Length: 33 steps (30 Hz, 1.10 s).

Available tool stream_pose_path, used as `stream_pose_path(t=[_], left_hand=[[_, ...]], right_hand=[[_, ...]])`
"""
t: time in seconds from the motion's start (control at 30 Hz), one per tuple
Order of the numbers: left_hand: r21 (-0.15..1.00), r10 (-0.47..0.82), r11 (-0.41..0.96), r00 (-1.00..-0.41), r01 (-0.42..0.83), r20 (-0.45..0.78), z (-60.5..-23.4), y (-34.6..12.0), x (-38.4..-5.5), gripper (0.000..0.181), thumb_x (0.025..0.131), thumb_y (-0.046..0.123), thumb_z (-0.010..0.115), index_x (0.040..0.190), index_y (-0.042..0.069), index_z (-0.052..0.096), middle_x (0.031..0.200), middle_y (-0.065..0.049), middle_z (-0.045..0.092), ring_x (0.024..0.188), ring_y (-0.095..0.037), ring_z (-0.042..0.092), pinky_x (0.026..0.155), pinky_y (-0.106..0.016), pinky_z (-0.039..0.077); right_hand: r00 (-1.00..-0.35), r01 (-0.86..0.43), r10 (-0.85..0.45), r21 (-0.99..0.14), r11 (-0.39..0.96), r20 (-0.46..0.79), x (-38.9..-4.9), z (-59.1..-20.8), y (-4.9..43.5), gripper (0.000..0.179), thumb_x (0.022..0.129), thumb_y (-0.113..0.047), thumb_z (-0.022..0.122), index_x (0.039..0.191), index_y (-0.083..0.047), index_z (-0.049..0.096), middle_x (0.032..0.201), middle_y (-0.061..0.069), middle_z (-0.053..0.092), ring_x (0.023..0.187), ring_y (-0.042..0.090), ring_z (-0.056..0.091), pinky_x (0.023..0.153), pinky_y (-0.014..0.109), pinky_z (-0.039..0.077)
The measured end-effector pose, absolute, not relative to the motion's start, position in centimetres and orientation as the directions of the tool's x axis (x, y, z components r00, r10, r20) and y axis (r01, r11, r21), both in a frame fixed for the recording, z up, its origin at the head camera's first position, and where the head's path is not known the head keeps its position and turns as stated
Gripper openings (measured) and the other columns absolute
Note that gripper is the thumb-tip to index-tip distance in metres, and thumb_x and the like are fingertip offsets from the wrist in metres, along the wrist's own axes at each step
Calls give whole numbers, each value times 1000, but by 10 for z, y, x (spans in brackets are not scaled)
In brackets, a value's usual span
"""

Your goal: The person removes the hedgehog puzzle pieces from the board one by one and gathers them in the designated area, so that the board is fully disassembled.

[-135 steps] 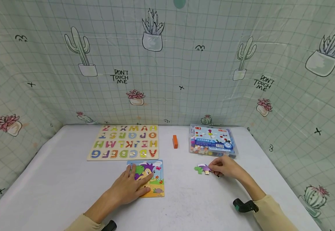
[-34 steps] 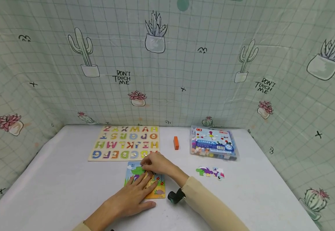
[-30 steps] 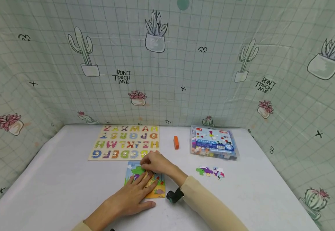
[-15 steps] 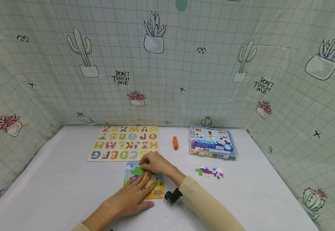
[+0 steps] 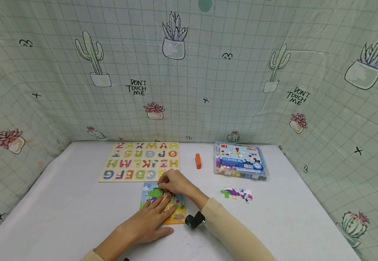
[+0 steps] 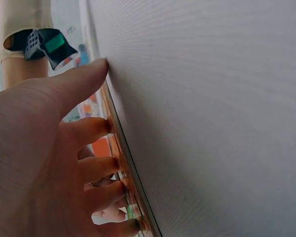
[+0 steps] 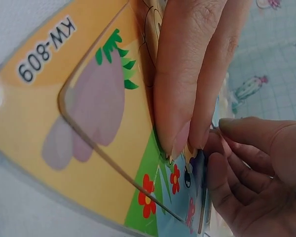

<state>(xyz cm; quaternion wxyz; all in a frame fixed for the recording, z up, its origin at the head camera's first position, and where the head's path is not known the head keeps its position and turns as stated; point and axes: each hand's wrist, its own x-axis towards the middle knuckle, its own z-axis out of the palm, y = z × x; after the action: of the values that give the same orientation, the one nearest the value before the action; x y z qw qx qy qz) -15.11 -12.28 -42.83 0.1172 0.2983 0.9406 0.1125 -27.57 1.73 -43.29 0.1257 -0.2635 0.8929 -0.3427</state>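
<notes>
My left hand (image 5: 146, 223) rests with spread fingers on a cartoon jigsaw puzzle board (image 5: 179, 216), which lies on the white table. Its fingertips press the picture, while the thumb lies off the near edge. At the board's upper edge my right hand (image 5: 174, 182) pinches a puzzle piece (image 5: 155, 192) with green on it; the fingers hide much of that piece. In the right wrist view, fingers of the left hand (image 7: 180, 84) press the board (image 7: 101, 163) beside the right hand (image 7: 259, 170). The left wrist view shows the left hand (image 6: 54, 143) along the board's edge.
Loose puzzle pieces (image 5: 236, 194) lie together right of the board. Behind stand a wooden alphabet board (image 5: 133, 165), an orange block (image 5: 198, 161) and a clear plastic box (image 5: 241, 161) of coloured parts. A patterned cloth (image 5: 189, 72) walls the table's back and sides.
Since the earliest frame my right hand has left the loose pieces at the right and come to the board's upper edge. Over the last second both hands stay nearly still.
</notes>
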Motion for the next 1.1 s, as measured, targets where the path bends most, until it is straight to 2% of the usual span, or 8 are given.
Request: stream_pose_path(t=[0.4,0.7,0.87,1.1], left_hand=[[305,597,785,-789,539,-145,-426,-124,-149,68,96,55,53,152,20,37,164,-12,22,151,-36,21,114,-66,25],[308,586,795,-794,523,-163,-427,-124,-151,68,95,56,52,152,22,38,164,-10,23,151,-35,22,115,-65,25],[304,587,795,-793,525,-163,-427,-124,-151,67,95,56,52,152,22,39,164,-11,23,151,-35,22,114,-65,25],[302,585,797,-794,523,-167,-427,-124,-151,68,95,56,52,152,22,38,164,-11,23,150,-36,22,115,-65,25]], right_hand=[[-858,-282,-511,-784,553,-52,-278,-434,14,11,90,-17,72,86,-8,75,67,2,71,56,9,66,52,20,53],[-864,-214,-497,-837,504,-79,-280,-435,12,9,88,-14,74,82,-7,71,66,5,72,55,11,68,53,21,56],[-861,-182,-501,-864,470,-91,-280,-436,12,6,88,-10,72,88,-4,73,68,8,73,56,13,69,54,23,57],[-848,-200,-520,-848,491,-101,-279,-435,13,13,91,-10,70,98,-2,77,72,6,74,57,9,67,54,20,56]])
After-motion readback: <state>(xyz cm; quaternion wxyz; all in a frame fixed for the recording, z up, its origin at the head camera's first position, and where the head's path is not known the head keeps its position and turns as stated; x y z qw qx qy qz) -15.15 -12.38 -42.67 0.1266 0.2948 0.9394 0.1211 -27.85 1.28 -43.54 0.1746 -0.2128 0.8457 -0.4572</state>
